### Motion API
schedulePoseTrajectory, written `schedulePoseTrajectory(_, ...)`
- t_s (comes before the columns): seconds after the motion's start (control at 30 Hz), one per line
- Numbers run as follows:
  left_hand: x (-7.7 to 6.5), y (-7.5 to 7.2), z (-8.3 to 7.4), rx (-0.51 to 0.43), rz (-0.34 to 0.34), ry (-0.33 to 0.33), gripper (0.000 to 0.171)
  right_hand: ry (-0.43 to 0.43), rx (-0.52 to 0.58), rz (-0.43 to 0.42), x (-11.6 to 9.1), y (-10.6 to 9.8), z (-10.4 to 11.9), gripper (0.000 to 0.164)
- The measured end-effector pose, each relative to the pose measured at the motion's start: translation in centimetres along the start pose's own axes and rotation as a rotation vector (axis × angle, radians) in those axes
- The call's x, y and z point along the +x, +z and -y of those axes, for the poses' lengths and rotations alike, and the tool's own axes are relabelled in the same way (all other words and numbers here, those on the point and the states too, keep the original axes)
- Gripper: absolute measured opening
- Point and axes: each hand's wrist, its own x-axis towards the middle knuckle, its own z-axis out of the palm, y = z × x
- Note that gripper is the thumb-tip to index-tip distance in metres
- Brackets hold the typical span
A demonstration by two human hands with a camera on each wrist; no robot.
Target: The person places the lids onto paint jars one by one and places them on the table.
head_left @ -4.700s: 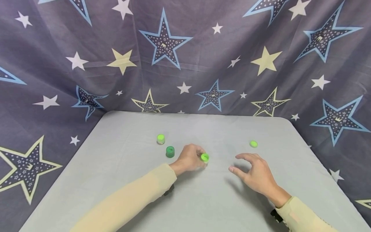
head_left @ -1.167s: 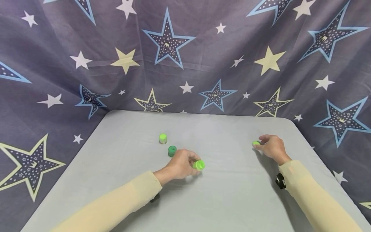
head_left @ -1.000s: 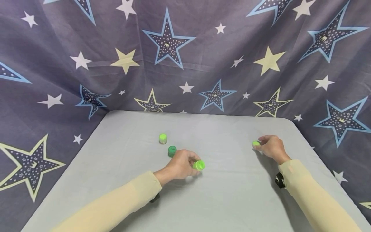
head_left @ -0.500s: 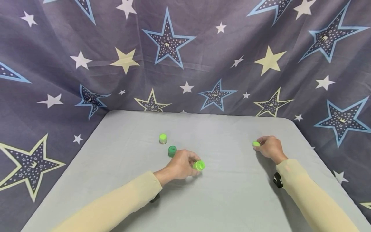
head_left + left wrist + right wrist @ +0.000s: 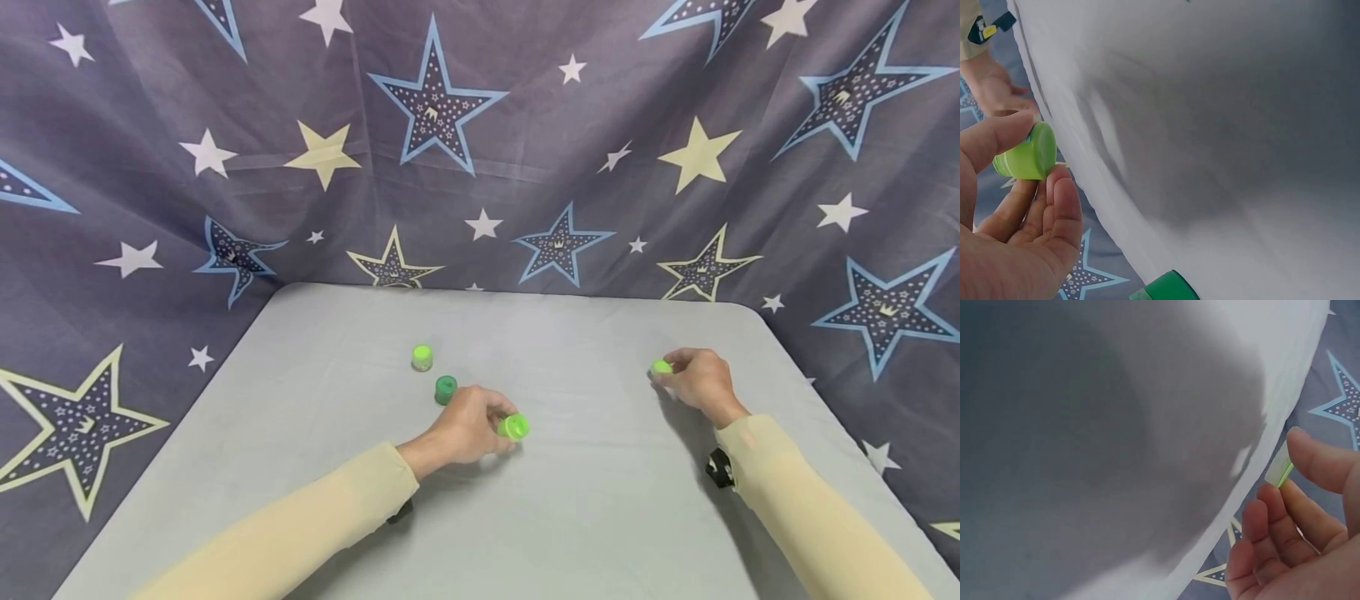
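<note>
Near the middle of the table, my left hand (image 5: pixel 468 425) holds a small lime-green tub (image 5: pixel 514 427) between thumb and fingers, its open top tilted to the right. The left wrist view shows the thumb on the upper side of the tub (image 5: pixel 1032 153) and fingers below it. Over on the right, my right hand (image 5: pixel 701 382) pinches a flat lime-green lid (image 5: pixel 661 367). In the right wrist view the lid (image 5: pixel 1280 466) appears edge-on, pale on one face, between thumb and fingertips. A dark green tub (image 5: pixel 446 390) stands just behind my left hand.
A second lime-topped tub (image 5: pixel 422 358) stands farther back on the left of the grey-white table (image 5: pixel 337 375). A star-patterned cloth (image 5: pixel 525 150) hangs behind the table and along both sides.
Over the last few seconds, my right hand has gone from empty to pinching the lid, moving back and right. My left hand has drawn the lime tub slightly nearer and tilted it. Lately the lid rises a little.
</note>
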Motion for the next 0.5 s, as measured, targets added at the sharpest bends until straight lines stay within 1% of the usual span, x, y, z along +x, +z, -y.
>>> schedulePoseTrajectory(0.1,0.0,0.0,0.0,-0.003,0.000,0.000,0.035,-0.010,0.017,-0.013,-0.3,-0.1,0.3,0.044)
schedulePoseTrajectory(0.37,-0.1,0.0,0.2,-0.011,-0.008,0.010,0.036,-0.092,0.045,-0.042,-1.4,-0.4,1.2,0.041)
schedulePoseTrajectory(0.5,-0.2,0.0,0.3,-0.006,-0.011,0.013,0.037,-0.109,0.055,-0.050,-2.0,-0.4,1.6,0.041)
